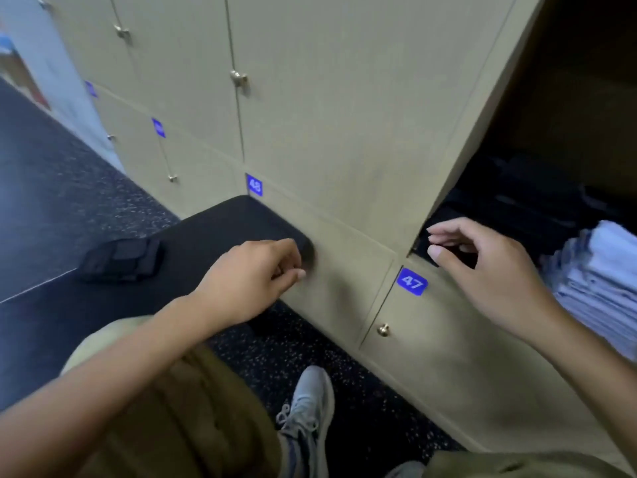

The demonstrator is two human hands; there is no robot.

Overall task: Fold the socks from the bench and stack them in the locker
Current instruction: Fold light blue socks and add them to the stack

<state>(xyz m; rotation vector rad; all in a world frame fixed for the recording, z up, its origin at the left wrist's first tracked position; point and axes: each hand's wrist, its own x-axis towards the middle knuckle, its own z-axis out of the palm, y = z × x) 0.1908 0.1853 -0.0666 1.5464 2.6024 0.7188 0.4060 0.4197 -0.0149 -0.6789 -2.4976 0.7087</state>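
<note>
The black socks [120, 258] lie on the bench [206, 232], at nine o'clock from the left hand [255, 274]. Its fingers curl loosely, holding nothing. The right hand [482, 267] spreads wide by the locker [517, 201]. Reaching without looking could knock the socks off.

Dim, even indoor light; soft, slightly blurred wide-angle view.

The beige locker doors [310, 108] are lit flatly, without glare, and only the brass knob [383, 329] carries a small highlight. The interior of the open locker [565, 108] falls into deep shadow, so the dark items inside merge together. The left hand [255, 274] casts a faint shadow on the door beside it. The black bench [206, 236] shows almost no surface detail. Straight lines bow towards the edges, and detail smears at the far left.
</note>
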